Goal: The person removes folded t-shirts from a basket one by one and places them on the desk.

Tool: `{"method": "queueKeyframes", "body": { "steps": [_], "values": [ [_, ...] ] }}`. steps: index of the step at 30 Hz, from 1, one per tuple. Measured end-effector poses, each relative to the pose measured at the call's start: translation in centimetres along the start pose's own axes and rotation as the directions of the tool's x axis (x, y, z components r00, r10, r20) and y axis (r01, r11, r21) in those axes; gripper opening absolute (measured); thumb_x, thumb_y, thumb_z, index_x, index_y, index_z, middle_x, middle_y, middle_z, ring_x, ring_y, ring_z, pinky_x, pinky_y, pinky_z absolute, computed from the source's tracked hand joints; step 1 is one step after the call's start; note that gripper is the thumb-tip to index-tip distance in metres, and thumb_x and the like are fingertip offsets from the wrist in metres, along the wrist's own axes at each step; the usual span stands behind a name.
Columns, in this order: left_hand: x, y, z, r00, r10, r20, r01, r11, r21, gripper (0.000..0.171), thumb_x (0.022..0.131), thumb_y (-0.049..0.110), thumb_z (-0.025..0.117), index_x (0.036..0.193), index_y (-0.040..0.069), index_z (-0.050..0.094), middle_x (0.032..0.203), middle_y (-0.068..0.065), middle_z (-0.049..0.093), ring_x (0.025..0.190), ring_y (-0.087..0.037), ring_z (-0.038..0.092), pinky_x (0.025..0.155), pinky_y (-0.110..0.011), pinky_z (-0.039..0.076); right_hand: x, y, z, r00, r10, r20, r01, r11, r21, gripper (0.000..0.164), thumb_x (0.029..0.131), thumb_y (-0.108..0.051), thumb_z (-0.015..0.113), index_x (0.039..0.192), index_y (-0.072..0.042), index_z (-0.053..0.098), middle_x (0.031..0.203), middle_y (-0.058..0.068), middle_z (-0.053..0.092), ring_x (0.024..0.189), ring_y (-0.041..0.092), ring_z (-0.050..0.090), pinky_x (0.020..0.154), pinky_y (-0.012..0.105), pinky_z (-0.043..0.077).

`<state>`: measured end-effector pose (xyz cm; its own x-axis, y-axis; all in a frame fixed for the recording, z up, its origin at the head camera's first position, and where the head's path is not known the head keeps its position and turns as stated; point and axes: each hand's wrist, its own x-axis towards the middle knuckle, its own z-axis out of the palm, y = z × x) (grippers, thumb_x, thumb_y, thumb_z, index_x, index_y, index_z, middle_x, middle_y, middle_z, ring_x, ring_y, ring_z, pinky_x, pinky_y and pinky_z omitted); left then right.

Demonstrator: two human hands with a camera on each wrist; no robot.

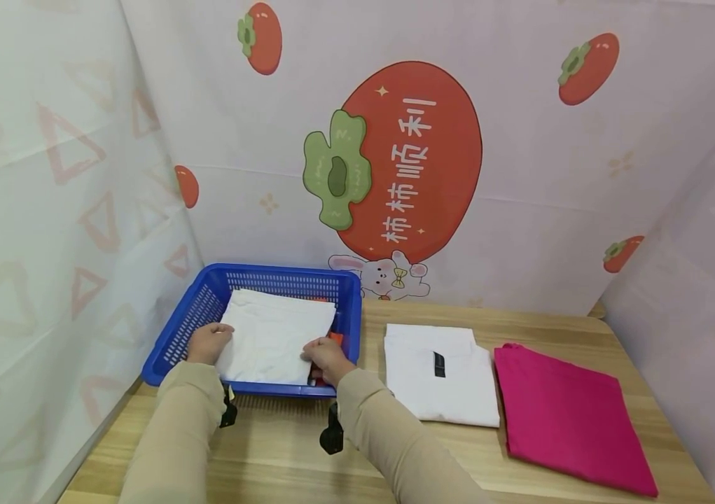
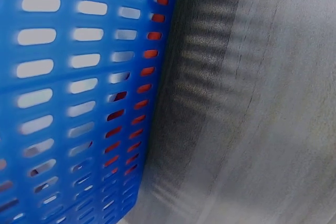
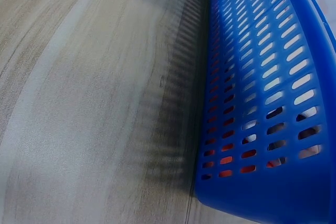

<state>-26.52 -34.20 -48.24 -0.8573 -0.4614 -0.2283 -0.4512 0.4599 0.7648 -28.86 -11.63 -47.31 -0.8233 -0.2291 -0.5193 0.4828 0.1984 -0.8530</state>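
Observation:
A folded white cloth [image 1: 278,336] lies in a blue plastic basket [image 1: 284,269], over orange-red items [image 1: 335,339] that show at its right side. My left hand [image 1: 209,343] holds the cloth by its left edge, thumb on top. At the right edge, my right hand [image 1: 327,357] pinches it near the front corner. Both hands reach in over the basket's front rim. In the left wrist view the slotted basket wall [image 2: 63,74] hides the hand, with red and white showing through. The right wrist view likewise shows mostly the basket's outer wall [image 3: 262,192].
Right of the basket, a folded white shirt [image 1: 414,392] with a black label lies on the wooden table [image 1: 281,448]. Beside it is a folded magenta cloth [image 1: 571,413]. Printed curtains [image 1: 521,245] stand behind and at both sides, close to the basket's back and left.

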Motion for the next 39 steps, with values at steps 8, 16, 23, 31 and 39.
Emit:
{"method": "queueKeyframes", "body": {
  "steps": [8, 16, 23, 31, 39],
  "values": [
    [0.4, 0.4, -0.5, 0.978, -0.014, 0.208, 0.012, 1.0, 0.012, 0.043, 0.083, 0.005, 0.038, 0.124, -0.005, 0.038, 0.132, -0.03, 0.022, 0.118, -0.044, 0.021, 0.091, -0.054, 0.025, -0.3, -0.2, 0.0, 0.999, -0.033, 0.013, 0.033, 0.999, 0.016, 0.049, 0.072, 0.014, 0.053, 0.119, 0.002, 0.045, 0.081, 0.009, 0.049, 0.057, 0.016, 0.05, 0.039, 0.02, 0.041],
    [0.2, 0.8, -0.9, 0.968, 0.013, 0.252, -0.021, 0.999, 0.029, 0.048, 0.081, 0.0, 0.037, 0.129, 0.0, 0.036, 0.135, -0.028, 0.016, 0.121, -0.043, 0.016, 0.091, -0.055, 0.024, 5.3, 3.6, 0.4, 0.989, -0.147, -0.013, 0.146, 0.987, -0.067, 0.055, 0.064, 0.013, 0.056, 0.117, -0.004, 0.049, 0.091, 0.013, 0.053, 0.07, 0.023, 0.051, 0.053, 0.034, 0.046],
    [0.1, 0.8, -0.8, 0.975, 0.022, 0.22, -0.029, 0.999, 0.03, 0.049, 0.079, -0.004, 0.037, 0.128, -0.002, 0.037, 0.134, -0.029, 0.019, 0.106, -0.036, 0.029, 0.079, -0.046, 0.032, 3.7, 2.5, 0.8, 0.968, -0.211, -0.136, 0.173, 0.953, -0.25, 0.052, 0.062, 0.012, 0.053, 0.112, -0.003, 0.054, 0.104, 0.015, 0.052, 0.083, 0.024, 0.045, 0.059, 0.029, 0.041],
    [0.1, 0.9, -0.9, 0.977, 0.004, 0.212, -0.012, 0.999, 0.036, 0.048, 0.081, -0.003, 0.037, 0.129, 0.002, 0.038, 0.136, -0.026, 0.018, 0.103, -0.034, 0.029, 0.077, -0.044, 0.031, 13.2, 8.7, 1.1, 0.954, -0.28, -0.108, 0.252, 0.942, -0.219, 0.044, 0.066, 0.006, 0.053, 0.109, -0.001, 0.054, 0.099, 0.015, 0.053, 0.078, 0.024, 0.047, 0.056, 0.032, 0.041],
    [0.1, 1.1, -1.3, 0.98, 0.062, 0.189, -0.065, 0.998, 0.009, 0.049, 0.081, -0.002, 0.037, 0.13, 0.005, 0.039, 0.136, -0.025, 0.019, 0.102, -0.034, 0.031, 0.071, -0.041, 0.032, 0.9, 0.3, 0.2, 0.975, -0.215, -0.059, 0.204, 0.966, -0.156, 0.044, 0.07, 0.017, 0.046, 0.112, 0.005, 0.052, 0.105, 0.02, 0.05, 0.06, 0.018, 0.038, 0.05, 0.025, 0.032]
  ]
}}
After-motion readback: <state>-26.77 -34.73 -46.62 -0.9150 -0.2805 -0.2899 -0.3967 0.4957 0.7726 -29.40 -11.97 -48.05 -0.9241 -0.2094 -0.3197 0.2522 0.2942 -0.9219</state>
